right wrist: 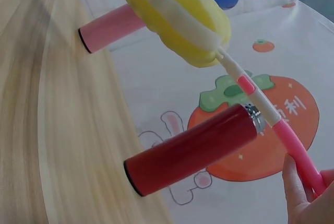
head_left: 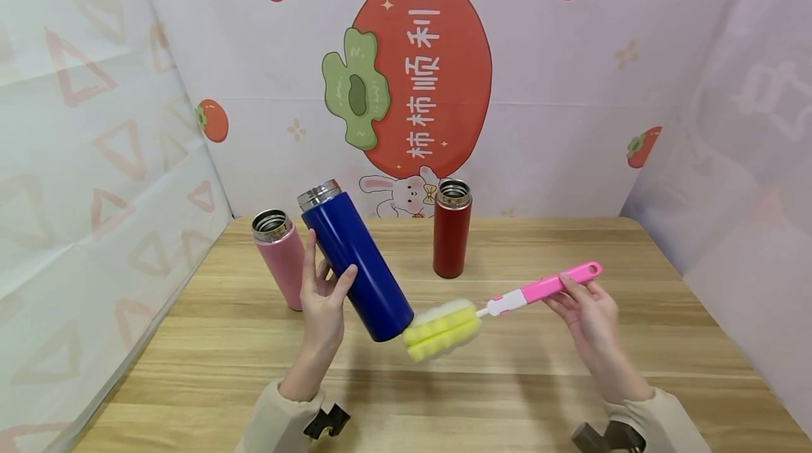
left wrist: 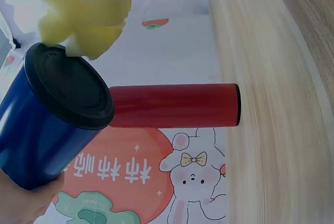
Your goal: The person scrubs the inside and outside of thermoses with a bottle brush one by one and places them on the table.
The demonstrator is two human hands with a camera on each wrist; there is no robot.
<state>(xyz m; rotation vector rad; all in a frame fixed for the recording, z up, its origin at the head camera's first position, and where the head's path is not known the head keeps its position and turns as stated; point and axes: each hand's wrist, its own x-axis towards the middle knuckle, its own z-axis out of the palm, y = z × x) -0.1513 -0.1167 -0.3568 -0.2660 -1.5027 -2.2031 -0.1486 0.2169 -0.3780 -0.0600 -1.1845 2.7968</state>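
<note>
The left hand (head_left: 325, 305) grips a blue vacuum flask (head_left: 358, 266) above the wooden table (head_left: 507, 404), thumb and forefinger showing while the other fingers are partly hidden behind it. The flask tilts, its steel neck up and to the left; the inside of its mouth is out of sight. The right hand (head_left: 593, 312) pinches the pink handle of a sponge bottle brush (head_left: 507, 303) near its looped end, some fingertips hidden behind the handle. The brush's yellow-and-white head is at the flask's base; in the left wrist view it is blurred and overlaps the black bottom, so whether they touch is hard to tell. A pink flask (head_left: 279, 256) stands at the left, partly covered by the left hand and blue flask; the sponge hides its top in the right wrist view. A red flask (head_left: 452, 238) stands upright further back, its base fully visible. Both sleeves (head_left: 279, 425) are cut off below.
</note>
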